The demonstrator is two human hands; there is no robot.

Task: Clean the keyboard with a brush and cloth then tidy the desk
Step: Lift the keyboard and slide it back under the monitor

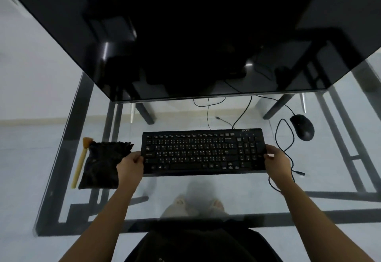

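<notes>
1. Left hand (132, 163) and right hand (276, 158) each grip an end of the keyboard (203, 151), central on the tabletop (226, 191).
2. Brush (80, 161) and cloth (105, 164) lie unheld just left of it; cleaning probably not begun, tidying ahead.

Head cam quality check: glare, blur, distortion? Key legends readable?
Head view: dim, cool light; wide-angle bends the monitor, whose screen mirrors the room; keyboard legends too soft to read; black cloth loses detail; glass desk shows floor through it.
</notes>
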